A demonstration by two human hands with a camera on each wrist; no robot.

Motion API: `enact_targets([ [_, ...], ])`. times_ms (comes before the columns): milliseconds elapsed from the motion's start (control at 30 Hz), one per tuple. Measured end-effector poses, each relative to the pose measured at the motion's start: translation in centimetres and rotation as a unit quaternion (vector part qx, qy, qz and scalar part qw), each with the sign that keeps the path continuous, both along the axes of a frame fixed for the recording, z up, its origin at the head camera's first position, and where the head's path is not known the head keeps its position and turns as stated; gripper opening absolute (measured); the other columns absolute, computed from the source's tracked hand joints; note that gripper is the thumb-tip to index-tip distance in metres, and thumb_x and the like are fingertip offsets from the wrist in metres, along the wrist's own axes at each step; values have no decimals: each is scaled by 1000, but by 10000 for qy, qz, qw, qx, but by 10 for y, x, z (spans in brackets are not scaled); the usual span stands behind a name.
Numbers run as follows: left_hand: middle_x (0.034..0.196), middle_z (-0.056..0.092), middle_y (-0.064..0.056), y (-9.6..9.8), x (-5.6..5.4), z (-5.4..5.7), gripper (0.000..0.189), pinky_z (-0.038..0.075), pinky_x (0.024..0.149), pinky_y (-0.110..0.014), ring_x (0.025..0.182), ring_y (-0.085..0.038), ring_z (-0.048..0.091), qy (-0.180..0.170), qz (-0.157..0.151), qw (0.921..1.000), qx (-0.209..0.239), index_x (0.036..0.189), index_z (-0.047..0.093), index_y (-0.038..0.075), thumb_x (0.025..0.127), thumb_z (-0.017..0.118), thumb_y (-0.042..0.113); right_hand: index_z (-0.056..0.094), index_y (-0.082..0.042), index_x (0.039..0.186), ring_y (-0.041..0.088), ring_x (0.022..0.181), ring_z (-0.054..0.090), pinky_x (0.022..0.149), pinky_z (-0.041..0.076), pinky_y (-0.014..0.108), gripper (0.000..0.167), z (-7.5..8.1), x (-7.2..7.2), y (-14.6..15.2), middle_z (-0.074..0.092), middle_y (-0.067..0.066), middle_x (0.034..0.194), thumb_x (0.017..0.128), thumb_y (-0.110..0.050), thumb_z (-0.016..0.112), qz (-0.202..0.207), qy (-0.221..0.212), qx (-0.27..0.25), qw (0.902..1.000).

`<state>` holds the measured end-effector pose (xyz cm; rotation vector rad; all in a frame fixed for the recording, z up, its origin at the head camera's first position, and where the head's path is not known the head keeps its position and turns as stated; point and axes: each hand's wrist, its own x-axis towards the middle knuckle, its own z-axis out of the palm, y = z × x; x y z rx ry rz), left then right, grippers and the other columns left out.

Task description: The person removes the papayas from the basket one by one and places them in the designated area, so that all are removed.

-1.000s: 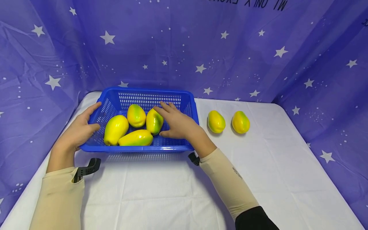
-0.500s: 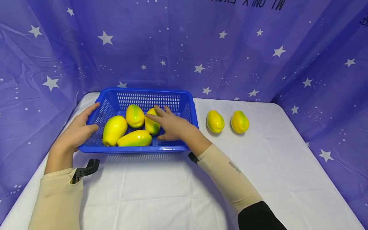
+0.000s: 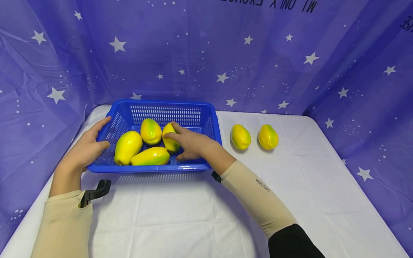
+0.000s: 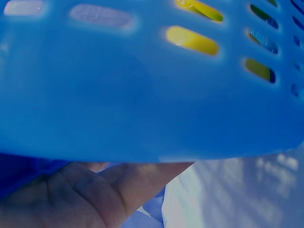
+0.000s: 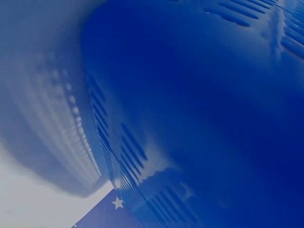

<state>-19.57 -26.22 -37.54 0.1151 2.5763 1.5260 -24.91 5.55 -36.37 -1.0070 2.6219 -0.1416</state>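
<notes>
A blue slotted plastic basket (image 3: 145,167) holds several yellow-green mangoes. My left hand (image 3: 82,148) grips the basket's left side, thumb and one finger over the rim; its other fingers are hidden from above. The left wrist view shows part of this hand (image 4: 109,190) against the underside of the basket wall (image 4: 128,104). Inside the basket, my right hand (image 3: 191,145) reaches over the rightmost mango (image 3: 169,141), fingers bent across its top, thumb apart from it. Three more mangoes lie beside it: a left one (image 3: 128,147), a back one (image 3: 151,131) and a front one (image 3: 151,156).
Two more mangoes, a nearer one (image 3: 241,137) and a farther one (image 3: 268,137), lie right of the basket on the white tablecloth (image 3: 306,186). A purple star-printed curtain (image 3: 258,71) encloses the table's back and sides. The right wrist view shows only the basket wall (image 5: 190,104) close up.
My right hand has moved left and slightly down over the rightmost mango, its fingers bending more. My left hand stays on the basket. The head view has shifted slightly.
</notes>
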Motion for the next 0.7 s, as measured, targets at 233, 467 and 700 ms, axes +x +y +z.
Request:
enact_targets([
  [233, 156, 12, -30, -1, 0, -1, 84, 43, 90, -59, 126, -51, 33, 45, -29, 10000, -33, 158, 1, 24, 90, 40, -6, 42, -30, 135, 25, 133, 37, 98, 44, 43, 66, 0, -1, 1, 5, 2, 161, 80, -37, 79, 88, 93, -255, 9996],
  [467, 156, 13, -29, 0, -1, -1, 84, 46, 88, -53, 125, -50, 34, 58, -19, 9999, -90, 158, 2, 25, 90, 40, -5, 49, -26, 124, 22, 117, 46, 94, 47, 39, 57, 0, 0, 6, 19, 2, 154, 78, -27, 82, 177, 83, -714, 9973],
  [700, 156, 13, -31, 0, 0, -2, 85, 38, 92, -65, 125, -51, 33, 110, -22, 9999, -96, 158, 2, 24, 89, 40, -7, 55, -24, 118, 24, 114, 48, 94, 47, 35, 48, 0, 1, 8, 27, 3, 150, 78, -19, 81, 244, 177, -929, 9952],
])
